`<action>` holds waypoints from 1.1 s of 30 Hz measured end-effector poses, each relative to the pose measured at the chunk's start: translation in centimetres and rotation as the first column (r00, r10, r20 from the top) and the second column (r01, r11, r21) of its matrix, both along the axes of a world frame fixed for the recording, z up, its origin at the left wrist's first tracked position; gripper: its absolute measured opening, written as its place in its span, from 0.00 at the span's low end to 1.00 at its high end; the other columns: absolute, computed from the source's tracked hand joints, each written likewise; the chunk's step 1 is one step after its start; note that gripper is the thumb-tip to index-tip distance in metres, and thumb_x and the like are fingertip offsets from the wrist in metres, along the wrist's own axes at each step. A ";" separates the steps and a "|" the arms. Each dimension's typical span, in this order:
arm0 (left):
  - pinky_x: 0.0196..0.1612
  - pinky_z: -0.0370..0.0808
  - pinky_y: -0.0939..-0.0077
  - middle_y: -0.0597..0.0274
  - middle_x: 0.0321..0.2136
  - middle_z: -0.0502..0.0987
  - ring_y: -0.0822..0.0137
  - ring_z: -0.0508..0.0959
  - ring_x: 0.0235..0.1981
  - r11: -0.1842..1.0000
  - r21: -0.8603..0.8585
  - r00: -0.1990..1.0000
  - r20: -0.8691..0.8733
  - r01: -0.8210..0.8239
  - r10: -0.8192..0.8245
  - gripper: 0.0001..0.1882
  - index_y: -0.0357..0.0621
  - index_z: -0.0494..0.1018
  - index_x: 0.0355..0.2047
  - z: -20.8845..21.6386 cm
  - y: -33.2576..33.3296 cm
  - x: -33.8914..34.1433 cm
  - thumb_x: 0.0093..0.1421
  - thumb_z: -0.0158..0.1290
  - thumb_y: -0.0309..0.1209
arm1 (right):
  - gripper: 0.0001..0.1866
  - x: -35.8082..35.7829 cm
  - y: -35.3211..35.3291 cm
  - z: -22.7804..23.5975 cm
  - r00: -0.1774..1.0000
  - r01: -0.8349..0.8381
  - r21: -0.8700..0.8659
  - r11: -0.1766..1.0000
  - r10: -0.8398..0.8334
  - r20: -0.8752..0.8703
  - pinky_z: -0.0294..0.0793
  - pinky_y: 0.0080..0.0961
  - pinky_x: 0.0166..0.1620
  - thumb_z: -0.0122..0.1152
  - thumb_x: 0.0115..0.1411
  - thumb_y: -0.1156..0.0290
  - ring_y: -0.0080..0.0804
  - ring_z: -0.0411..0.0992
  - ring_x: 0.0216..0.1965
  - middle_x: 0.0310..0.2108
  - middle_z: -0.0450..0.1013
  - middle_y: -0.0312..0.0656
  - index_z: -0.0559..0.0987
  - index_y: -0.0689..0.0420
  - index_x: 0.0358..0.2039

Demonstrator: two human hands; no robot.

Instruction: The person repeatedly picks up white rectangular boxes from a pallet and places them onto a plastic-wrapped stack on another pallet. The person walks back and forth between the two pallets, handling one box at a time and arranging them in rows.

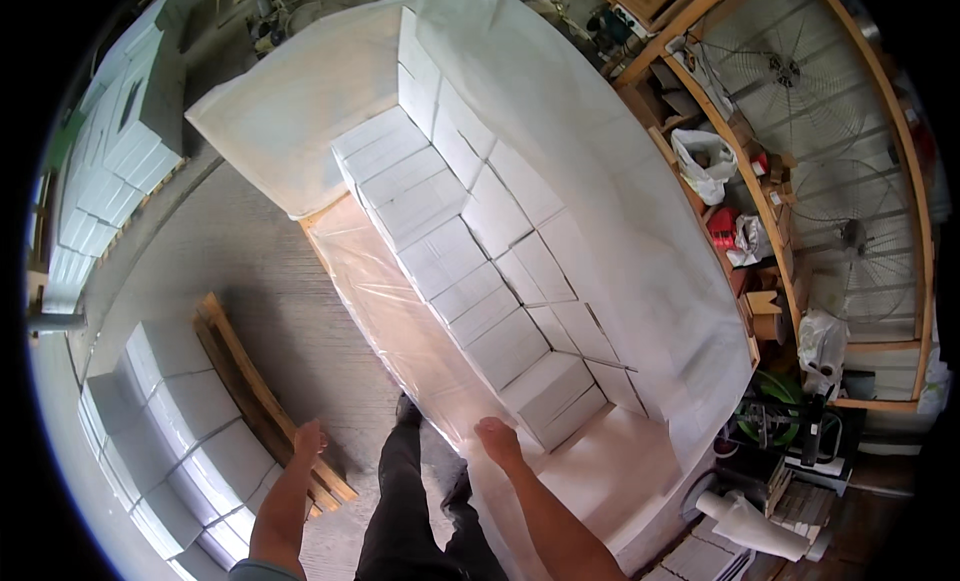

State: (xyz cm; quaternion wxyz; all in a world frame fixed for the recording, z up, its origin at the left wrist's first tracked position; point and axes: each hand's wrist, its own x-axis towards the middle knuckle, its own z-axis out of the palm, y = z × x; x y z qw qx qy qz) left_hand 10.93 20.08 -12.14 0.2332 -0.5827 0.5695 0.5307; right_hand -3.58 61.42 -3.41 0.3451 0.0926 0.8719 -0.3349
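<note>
My left hand [311,439], its fingers curled in, is beside the wooden pallet [262,381] with no object visible in it. My right hand [497,441] is closed above the near edge of a translucent plastic sheet [400,291], close to a white carton [548,396]. Whether its fingers grip the sheet is hidden. White cartons [440,261] stand in a row on the sheet-lined base, with more stacked against its right side. Milky sheeting [620,241] drapes over that side and the far end.
Another stack of white cartons [185,431] is at the lower left, partly in shiny wrap. More cartons [130,131] stand far left on pallets. Along the right, wooden shelving [780,231] holds bags and boxes beside caged fans [785,73]. A white roll [750,526] lies lower right.
</note>
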 end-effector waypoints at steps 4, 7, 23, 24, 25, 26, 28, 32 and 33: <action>0.16 0.67 0.73 0.61 0.20 0.73 0.68 0.74 0.16 0.982 0.062 0.979 -0.089 -0.180 0.185 0.18 0.45 0.71 0.34 1.9 -3.9 10.3 0.55 0.47 0.46 | 0.19 5.5 -3.2 4.5 0.971 -0.239 -0.117 0.964 0.240 0.000 0.69 0.35 0.45 0.50 0.57 0.54 0.48 0.71 0.42 0.40 0.73 0.47 0.76 0.57 0.37; 0.21 0.69 0.69 0.62 0.21 0.74 0.68 0.75 0.19 0.996 -0.039 0.997 -0.031 -0.076 0.074 0.18 0.43 0.71 0.34 7.1 3.1 12.9 0.56 0.47 0.46 | 0.18 7.7 -2.8 7.3 0.942 -0.336 -0.121 0.934 0.331 -0.061 0.70 0.34 0.44 0.52 0.56 0.55 0.48 0.72 0.41 0.37 0.74 0.48 0.76 0.56 0.38; 0.23 0.73 0.63 0.53 0.25 0.76 0.57 0.80 0.25 0.940 0.019 0.937 0.092 -0.341 0.338 0.21 0.33 0.71 0.27 18.7 25.8 54.4 0.56 0.42 0.42 | 0.15 30.3 4.2 23.4 0.942 -0.178 -0.585 0.791 0.309 0.131 0.73 0.23 0.39 0.51 0.61 0.67 0.32 0.75 0.36 0.37 0.75 0.46 0.73 0.66 0.42; 0.23 0.72 0.63 0.53 0.25 0.76 0.57 0.80 0.25 0.932 -0.005 0.929 0.080 -0.363 0.362 0.21 0.33 0.71 0.27 18.7 25.9 56.0 0.56 0.42 0.42 | 0.15 31.2 4.0 23.9 0.932 -0.196 -0.590 0.783 0.336 0.137 0.73 0.23 0.38 0.51 0.61 0.67 0.32 0.75 0.35 0.37 0.75 0.46 0.73 0.66 0.42; 0.23 0.72 0.63 0.53 0.25 0.76 0.57 0.80 0.25 0.924 -0.030 0.922 0.069 -0.381 0.382 0.21 0.33 0.71 0.27 18.8 25.6 57.3 0.56 0.42 0.42 | 0.15 32.1 3.7 24.2 0.922 -0.211 -0.595 0.775 0.361 0.143 0.74 0.23 0.38 0.51 0.61 0.67 0.32 0.75 0.35 0.37 0.75 0.47 0.73 0.66 0.42; 0.23 0.73 0.62 0.52 0.25 0.76 0.58 0.80 0.24 0.924 -0.024 0.922 0.062 -0.382 0.383 0.21 0.32 0.72 0.28 18.7 24.9 58.0 0.56 0.42 0.42 | 0.14 32.8 3.7 24.1 0.918 -0.227 -0.591 0.775 0.372 0.135 0.74 0.23 0.37 0.51 0.61 0.67 0.32 0.75 0.35 0.37 0.75 0.46 0.73 0.65 0.41; 0.23 0.73 0.65 0.51 0.26 0.76 0.58 0.79 0.23 0.894 -0.050 0.895 0.002 -0.446 0.446 0.20 0.32 0.72 0.30 18.9 23.7 60.4 0.57 0.41 0.41 | 0.14 34.0 2.8 23.4 0.905 -0.259 -0.586 0.768 0.405 0.131 0.74 0.24 0.37 0.50 0.61 0.67 0.31 0.75 0.34 0.36 0.75 0.46 0.73 0.65 0.41; 0.30 0.75 0.62 0.47 0.38 0.75 0.55 0.79 0.31 0.902 -0.079 0.899 -0.156 -0.425 0.410 0.22 0.31 0.67 0.44 18.3 21.9 67.7 0.59 0.41 0.40 | 0.13 37.2 -0.3 21.6 0.873 -0.367 -0.488 0.792 0.474 0.113 0.75 0.24 0.35 0.50 0.60 0.67 0.31 0.75 0.32 0.35 0.75 0.44 0.73 0.63 0.40; 0.28 0.75 0.64 0.48 0.37 0.75 0.57 0.79 0.30 0.864 -0.054 0.858 -0.162 -0.501 0.487 0.22 0.32 0.68 0.43 18.9 21.3 68.3 0.59 0.42 0.40 | 0.13 37.7 -0.8 21.1 0.873 -0.374 -0.456 0.808 0.472 0.119 0.75 0.24 0.35 0.50 0.60 0.67 0.31 0.75 0.32 0.34 0.75 0.44 0.73 0.63 0.40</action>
